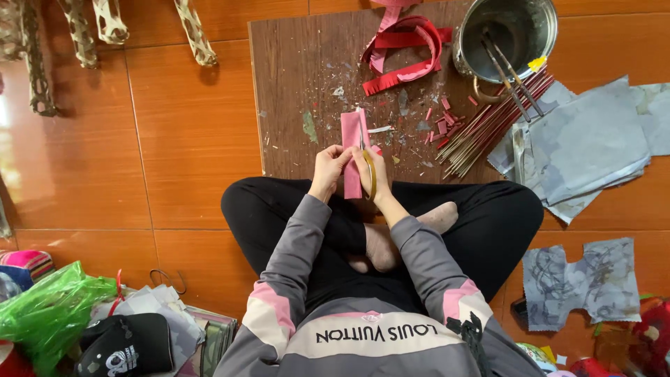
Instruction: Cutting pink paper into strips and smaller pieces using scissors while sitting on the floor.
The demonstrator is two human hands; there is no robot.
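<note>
Two hands meet over the near edge of a dark wooden board (300, 84) lying on the orange tiled floor (188, 139), and both are busy with one folded strip of pink paper (351, 150). Left hand (328, 169) has its grip clamped on the strip's lower left side, fingers curled round it, holding it upright in front of the crossed legs. Right hand (371, 174) is closed round the yellowish handles of a pair of scissors (368, 164), with the blades running up along the strip's right edge; how far the blades are parted is too small to tell.

Further up the board, a loose coil of red fringed paper ribbon (405, 45) sprawls, with small red offcuts (440, 122) scattered below it. At the board's far right corner stands a metal bucket (506, 31) with a couple of sticks leaning inside. Just beside it, a fan of thin reddish sticks (488, 122) lies slanted across the board's right edge. Grey sheets of paper (586, 139) pile up on the floor to the right, well apart from the hands, and another grey piece (583, 283) sits nearer the right knee. Down at the left, a green plastic bag (49, 311).
</note>
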